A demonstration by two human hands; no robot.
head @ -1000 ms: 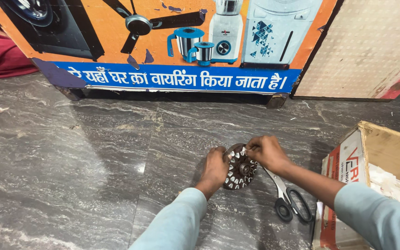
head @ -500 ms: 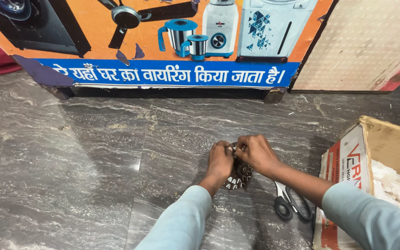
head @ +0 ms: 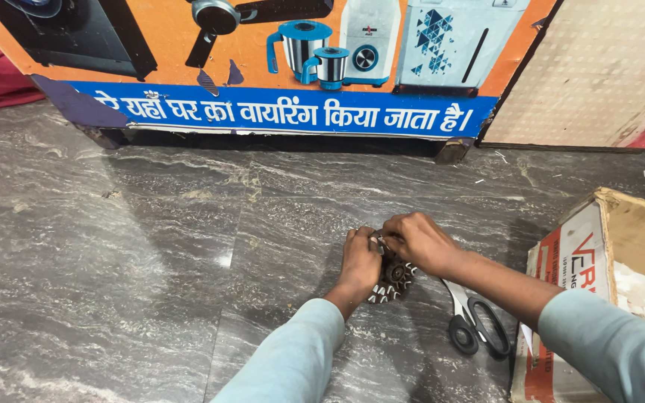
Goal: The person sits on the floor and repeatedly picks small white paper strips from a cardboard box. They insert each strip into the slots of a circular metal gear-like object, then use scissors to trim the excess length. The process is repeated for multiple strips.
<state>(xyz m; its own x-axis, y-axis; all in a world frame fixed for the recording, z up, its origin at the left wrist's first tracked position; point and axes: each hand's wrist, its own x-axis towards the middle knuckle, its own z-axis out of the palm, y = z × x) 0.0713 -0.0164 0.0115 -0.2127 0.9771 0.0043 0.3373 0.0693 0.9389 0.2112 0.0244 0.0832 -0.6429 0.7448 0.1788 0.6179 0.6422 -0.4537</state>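
Grey stone floor point(head: 151, 246): left hand point(head: 360, 257) & right hand point(head: 419, 240) both pinch a round wound coil point(head: 396, 277) (scissors point(head: 472, 321) lie beside).

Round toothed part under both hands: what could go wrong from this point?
The left hand and right hand cover most of the round toothed part, so fingers might catch on its teeth. The scissors lie just under the right forearm, so it could brush or drag them.

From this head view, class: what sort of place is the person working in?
Probably an electrical repair shop: a signboard picturing fans and mixers, a round wound motor part held on the stone floor, and scissors beside it.
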